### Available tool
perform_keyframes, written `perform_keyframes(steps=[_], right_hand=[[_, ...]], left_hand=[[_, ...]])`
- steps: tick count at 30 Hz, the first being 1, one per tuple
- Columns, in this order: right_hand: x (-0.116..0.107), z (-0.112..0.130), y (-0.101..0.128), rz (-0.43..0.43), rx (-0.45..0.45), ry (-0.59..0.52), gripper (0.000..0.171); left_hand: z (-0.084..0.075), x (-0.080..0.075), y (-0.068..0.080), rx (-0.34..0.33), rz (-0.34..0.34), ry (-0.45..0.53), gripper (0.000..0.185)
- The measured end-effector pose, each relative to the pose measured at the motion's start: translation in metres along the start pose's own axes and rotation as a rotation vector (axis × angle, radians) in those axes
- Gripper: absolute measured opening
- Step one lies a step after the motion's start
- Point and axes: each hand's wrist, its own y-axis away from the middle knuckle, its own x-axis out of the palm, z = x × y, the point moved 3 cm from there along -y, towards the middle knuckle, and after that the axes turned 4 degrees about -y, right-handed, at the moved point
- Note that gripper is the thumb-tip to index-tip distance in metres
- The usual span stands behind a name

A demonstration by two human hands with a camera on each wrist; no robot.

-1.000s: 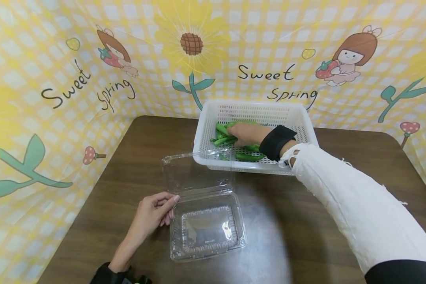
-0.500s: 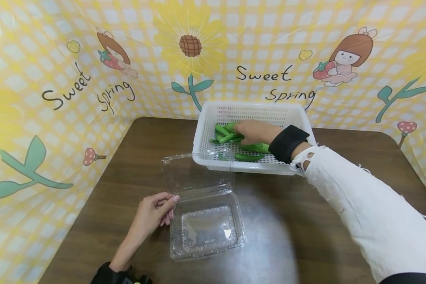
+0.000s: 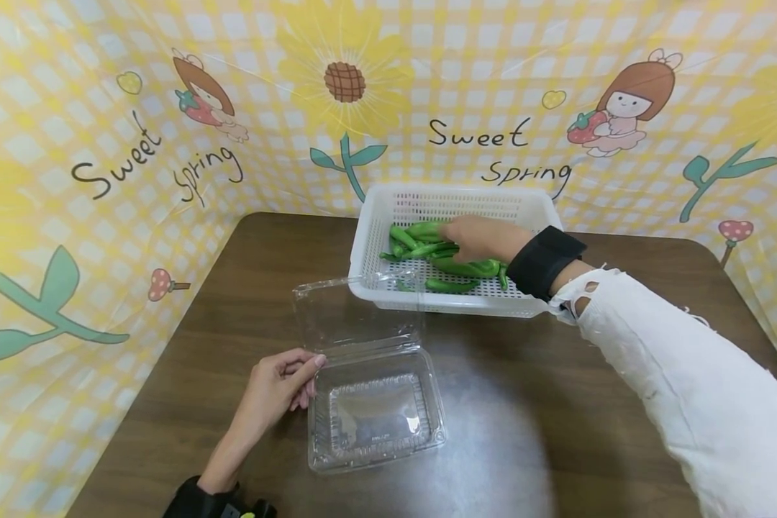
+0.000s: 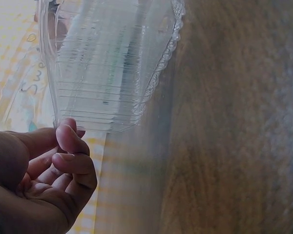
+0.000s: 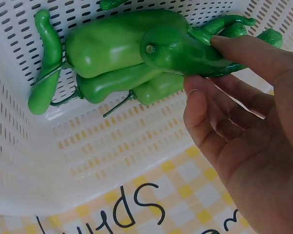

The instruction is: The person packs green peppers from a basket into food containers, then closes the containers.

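In the head view, my left hand [image 3: 275, 392] pinches the left rim of a clear plastic clamshell container [image 3: 377, 460] near its hinge. Its lid [image 3: 359, 316] stands raised, overlapping the basket. The left wrist view shows thumb and index finger gripping the container's edge [image 4: 95, 97]. My right hand [image 3: 485, 237] reaches into a white perforated basket [image 3: 362, 252]. Seen from the right wrist, that hand pinches a dark green pepper [image 5: 171, 51] between thumb and fingers. Beside it lie a large light-green pepper [image 5: 102, 46] and several slimmer green peppers [image 5: 49, 58].
Both containers stand on a brown wooden table [image 3: 233, 288], the basket against the back. A yellow checked cloth [image 3: 265, 165] with printed flowers and lettering rises along the back and sides. The right sleeve [image 3: 660, 360] crosses over the table's right half.
My right hand has drawn to the right within the basket, uncovering more of the peppers. The left hand and the clamshell container have stayed in place.
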Motion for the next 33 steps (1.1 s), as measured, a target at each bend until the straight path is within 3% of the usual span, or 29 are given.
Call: perform_keyframes(steps=[11, 23, 33], right_hand=[[-0.008, -0.003, 0.021, 0.001, 0.041, 0.002, 0.032], [-0.017, 0.001, 0.048, -0.052, 0.052, 0.031, 0.035], [-0.024, 0.013, 0.076, -0.077, 0.048, 0.053, 0.025]], left_hand=[[0.0, -0.001, 0.0, -0.003, -0.001, 0.004, 0.026], [0.002, 0.002, 0.002, -0.006, -0.001, -0.003, 0.027], [0.0, 0.0, 0.0, -0.001, 0.002, 0.002, 0.026]])
